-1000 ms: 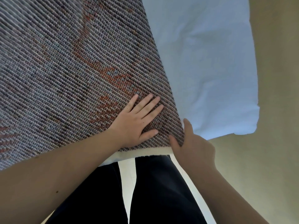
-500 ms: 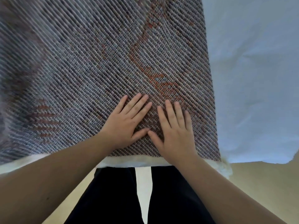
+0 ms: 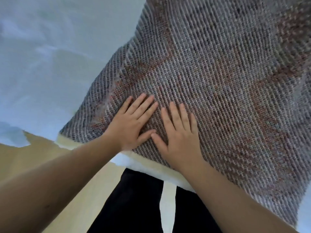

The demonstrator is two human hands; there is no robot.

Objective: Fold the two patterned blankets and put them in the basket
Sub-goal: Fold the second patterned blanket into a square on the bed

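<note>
A grey woven blanket [image 3: 218, 78] with rust-red patterning lies spread flat on a bed covered by a white sheet [image 3: 50, 56]. It fills the middle and right of the view, and its near edge shows a pale cream underside. My left hand [image 3: 133, 121] lies flat on the blanket near its near left corner, fingers straight and spread. My right hand [image 3: 180, 133] presses flat right beside it, the two thumbs almost touching. No second blanket and no basket are in view.
The bed's near edge runs diagonally across the lower half. Beige floor [image 3: 75, 190] lies below it at left and centre. My legs in dark trousers [image 3: 134, 207] stand against the bed edge.
My right hand left the blanket's near corner and settled flat beside my left. The view has since swung right, so the blanket now sits to the right and the sheet to the left.
</note>
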